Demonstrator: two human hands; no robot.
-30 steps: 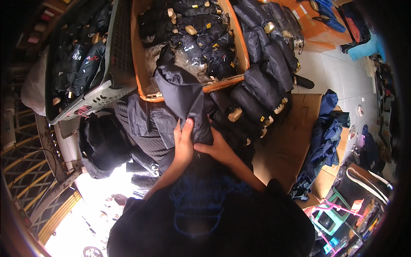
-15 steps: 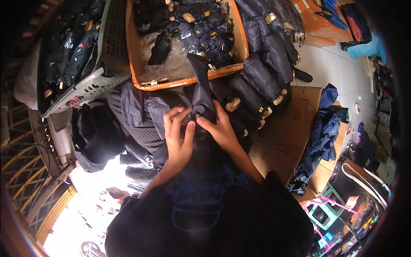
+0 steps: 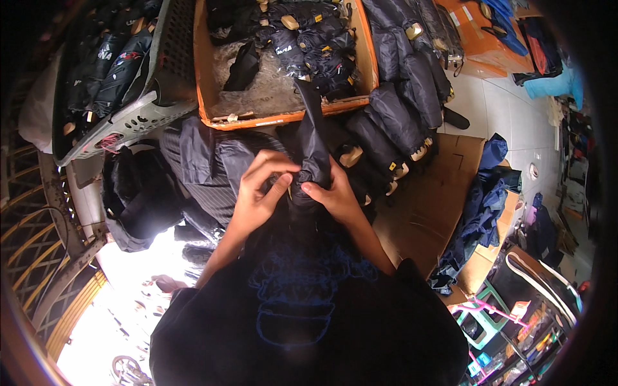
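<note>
A black fabric sleeve [image 3: 313,145] stands out in front of my chest, its narrow flat end pointing away toward the box. My right hand [image 3: 336,196] grips its near end, thumb on top and the fingers mostly hidden behind the cloth. My left hand [image 3: 262,190] has its fingers curled, thumb and forefinger pinching at the bunched edge. Whatever is inside the sleeve is hidden. Beyond my hands is an orange-edged cardboard box [image 3: 254,120] with folded black umbrellas [image 3: 322,48] inside, several showing pale handles.
Filled black sleeves [image 3: 376,132] lie in rows to the right of the box. A grey plastic basket [image 3: 174,71] with folded umbrellas stands at the far left. Dark cloth [image 3: 212,170] is piled left of my hands. A brown cardboard sheet [image 3: 421,206] and blue fabric [image 3: 479,222] lie right.
My left hand has shifted slightly left and down, its fingers curling more at the sleeve's edge. The sleeve has moved a little right, still in my right hand.
</note>
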